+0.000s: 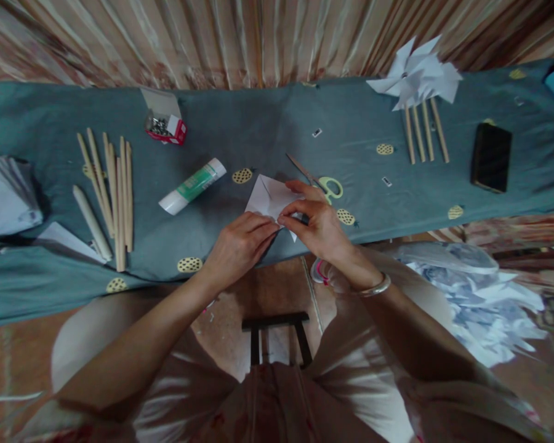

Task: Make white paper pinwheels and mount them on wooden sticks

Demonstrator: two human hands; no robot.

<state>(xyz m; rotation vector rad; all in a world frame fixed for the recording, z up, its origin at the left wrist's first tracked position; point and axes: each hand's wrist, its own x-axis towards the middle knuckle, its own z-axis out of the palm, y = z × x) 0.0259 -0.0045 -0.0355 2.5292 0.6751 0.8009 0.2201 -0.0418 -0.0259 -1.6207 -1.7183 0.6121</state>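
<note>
A small white piece of paper [266, 192] with crease lines lies near the front edge of the cloth-covered table, under both hands. The fingers of my left hand [244, 240] press together on its lower left side. My right hand [316, 218] pinches the paper's near edge between thumb and forefinger, close to the left fingertips. Just beyond the right hand lie scissors [330, 187] with light green handles, the blades pointing away to the left. A white and green glue stick [192, 186] rests to the left of the paper.
Wooden sticks [117, 203] and a white paper stack [7, 194] lie at left. An opened red box [166, 129] holds small metal pieces. Paper pinwheels [415, 77] on sticks and a dark phone [492, 157] are at right. A paper heap [480, 307] sits below the table, right.
</note>
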